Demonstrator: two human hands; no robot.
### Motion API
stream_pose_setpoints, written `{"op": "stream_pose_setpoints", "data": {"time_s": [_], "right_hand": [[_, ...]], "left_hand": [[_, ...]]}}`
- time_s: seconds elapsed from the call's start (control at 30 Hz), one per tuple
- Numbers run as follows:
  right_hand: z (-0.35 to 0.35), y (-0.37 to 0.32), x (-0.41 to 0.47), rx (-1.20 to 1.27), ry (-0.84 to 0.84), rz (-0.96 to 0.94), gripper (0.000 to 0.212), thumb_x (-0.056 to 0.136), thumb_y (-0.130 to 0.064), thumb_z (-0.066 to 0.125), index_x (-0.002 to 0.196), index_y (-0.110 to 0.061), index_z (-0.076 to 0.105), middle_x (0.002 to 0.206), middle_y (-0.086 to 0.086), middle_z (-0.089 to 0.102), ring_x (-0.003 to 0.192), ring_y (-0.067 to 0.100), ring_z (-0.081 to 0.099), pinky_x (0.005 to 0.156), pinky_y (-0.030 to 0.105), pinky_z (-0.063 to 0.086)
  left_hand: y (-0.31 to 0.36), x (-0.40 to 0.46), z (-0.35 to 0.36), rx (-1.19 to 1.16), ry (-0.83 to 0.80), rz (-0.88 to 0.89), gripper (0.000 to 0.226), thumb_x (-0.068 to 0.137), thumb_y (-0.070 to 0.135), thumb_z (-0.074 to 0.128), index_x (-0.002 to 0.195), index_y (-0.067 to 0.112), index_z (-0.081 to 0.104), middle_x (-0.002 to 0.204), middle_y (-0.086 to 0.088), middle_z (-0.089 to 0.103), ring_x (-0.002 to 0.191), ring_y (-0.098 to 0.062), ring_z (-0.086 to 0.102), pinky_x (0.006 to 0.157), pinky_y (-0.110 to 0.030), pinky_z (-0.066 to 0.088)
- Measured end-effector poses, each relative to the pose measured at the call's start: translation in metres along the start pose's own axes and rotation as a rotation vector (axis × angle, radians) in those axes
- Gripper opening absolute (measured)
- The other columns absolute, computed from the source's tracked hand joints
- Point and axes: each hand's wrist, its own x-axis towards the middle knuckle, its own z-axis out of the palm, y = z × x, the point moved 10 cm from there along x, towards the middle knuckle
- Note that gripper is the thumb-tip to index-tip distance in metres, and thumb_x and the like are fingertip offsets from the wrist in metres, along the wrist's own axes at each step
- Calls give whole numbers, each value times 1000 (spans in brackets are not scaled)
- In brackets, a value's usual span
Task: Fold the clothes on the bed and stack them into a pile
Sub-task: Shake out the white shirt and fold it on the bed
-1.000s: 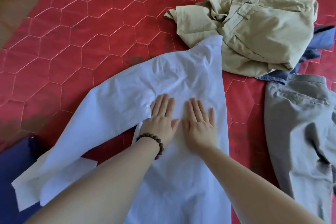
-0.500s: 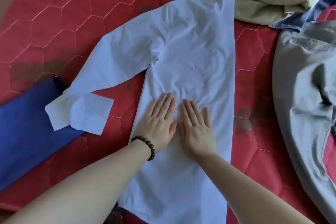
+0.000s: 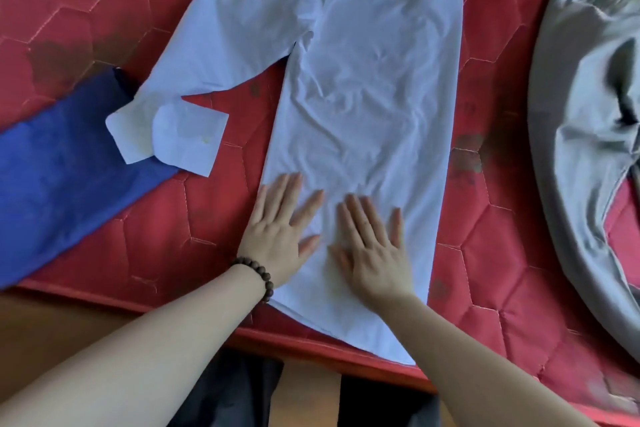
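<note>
Light: soft, even daylight, moderately bright.
Shadows: faint, under the hands (image 3: 280,236) and in the shirt (image 3: 374,87) creases.
Glare: mild sheen on the grey cloth (image 3: 585,114).
Sharpness: slightly soft throughout; fingers smeared.
Edges: wide-angle bending.

Both forearms bare, reaching fwd from bottom of view, converging toward centre. L hand (image 3: 278,236) flat, palm down, fingers straight & slightly spread, thumb angled out to the right. Beaded bracelet (image 3: 258,274) round L wrist. R hand (image 3: 375,246) flat beside it, palm down, fingers straight, thumb pointing toward L hand. Hands close, thumbs near but not touching.
</note>
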Motion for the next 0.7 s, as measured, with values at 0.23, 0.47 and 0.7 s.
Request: {"op": "stream_pose_setpoints", "data": {"time_s": [0.23, 0.47, 0.7], "right_hand": [[11, 56, -53, 3, -26, 311, 62, 97, -58, 25, 153, -35, 17, 162, 2, 14, 150, 22, 8, 119, 52, 0], [1, 62, -74, 38, -56, 405, 65, 95, -54, 25, 153, -26, 20, 160, 1, 13, 149, 21, 12, 119, 53, 7], [-23, 48, -52, 64, -59, 403, 63, 97, -30, 52, 153, -19, 25, 160, 5, 9, 149, 19, 2, 120, 52, 1]], "left_hand": [[-31, -41, -1, -210, 65, -225, 57, 98, 28, 52, 150, 19, 33, 157, -27, 16, 146, -40, 17, 117, -44, 15], [-14, -56, -4, -368, 48, -243, 63, 92, -3, 52, 150, 14, 33, 160, -17, 13, 149, -28, 11, 120, -38, 18], [-131, -37, -83, -296, 411, -563, 69, 83, 8, 62, 146, 3, 35, 154, -25, 25, 141, -40, 29, 117, -50, 20]]}}
